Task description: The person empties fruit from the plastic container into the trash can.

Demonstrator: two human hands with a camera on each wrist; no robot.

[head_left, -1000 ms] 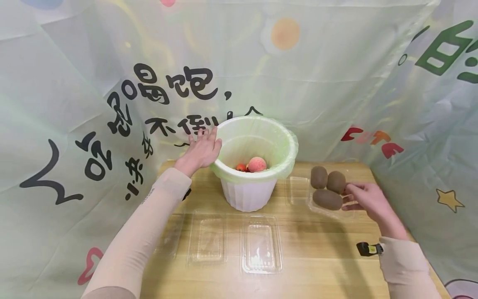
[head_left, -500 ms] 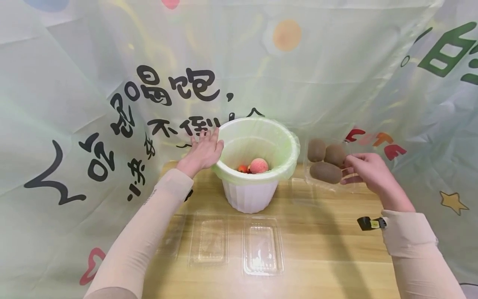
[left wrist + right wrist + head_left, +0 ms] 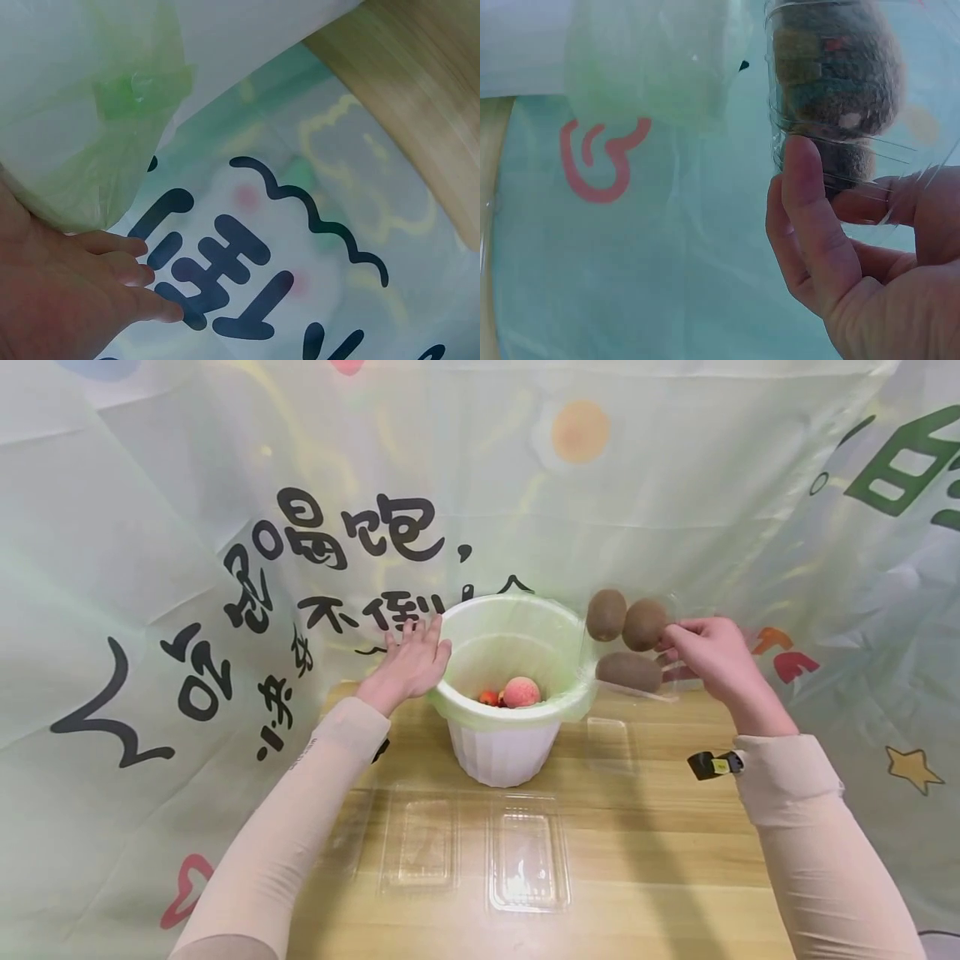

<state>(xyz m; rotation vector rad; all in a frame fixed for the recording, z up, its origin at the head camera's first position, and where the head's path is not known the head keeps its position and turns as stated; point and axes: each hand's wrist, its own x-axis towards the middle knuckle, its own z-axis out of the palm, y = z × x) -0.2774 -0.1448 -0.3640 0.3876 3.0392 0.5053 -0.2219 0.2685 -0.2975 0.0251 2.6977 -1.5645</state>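
Observation:
A white bucket (image 3: 502, 752) with a thin pale green bag (image 3: 146, 94) lining it stands at the middle of the table. My left hand (image 3: 408, 664) rests on its left rim, fingers straight and spread. Down inside lie a pink peach (image 3: 521, 692) and smaller red fruit (image 3: 488, 697). Raised beside the bucket's right rim, a clear plastic box (image 3: 775, 97) holds three brown kiwis (image 3: 606, 615). My right hand (image 3: 712, 664) pinches this box by its right side, thumb and fingers on the plastic in the right wrist view.
Clear plastic trays (image 3: 528, 860) lie on the wooden table (image 3: 660, 893) in front of the bucket, with another clear tray (image 3: 611, 745) at its right. A printed cloth (image 3: 675, 468) stands as a wall close behind and on both sides.
My right hand has lifted the box of kiwis off the table and carried it up and left to the bucket's rim. My left hand has stayed on the rim.

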